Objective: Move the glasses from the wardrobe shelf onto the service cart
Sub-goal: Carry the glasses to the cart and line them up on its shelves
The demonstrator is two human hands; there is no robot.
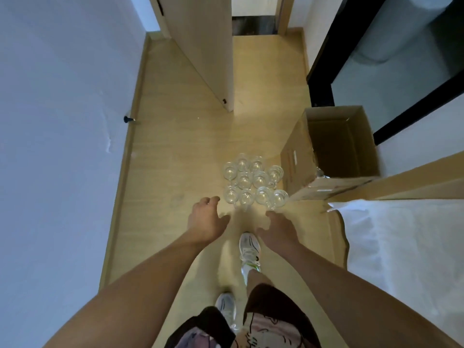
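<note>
Several clear stemmed glasses [253, 180] stand in a tight cluster on the wooden floor [175, 146], just left of a cardboard box. My left hand [207, 219] hangs in the air just short of the cluster's near left corner, fingers spread, holding nothing. My right hand [276, 229] is stretched toward the near right glasses, its fingertips close to the nearest glass [280, 198], and it holds nothing. No wardrobe shelf or service cart is in sight.
An open cardboard box [336, 151] stands right of the glasses, with one glass visible inside it. A bed with white sheets [401, 247] fills the right side. A wooden door [200, 46] stands ajar ahead, a white wall [62, 121] runs along the left. My feet in white sneakers [248, 247] are below.
</note>
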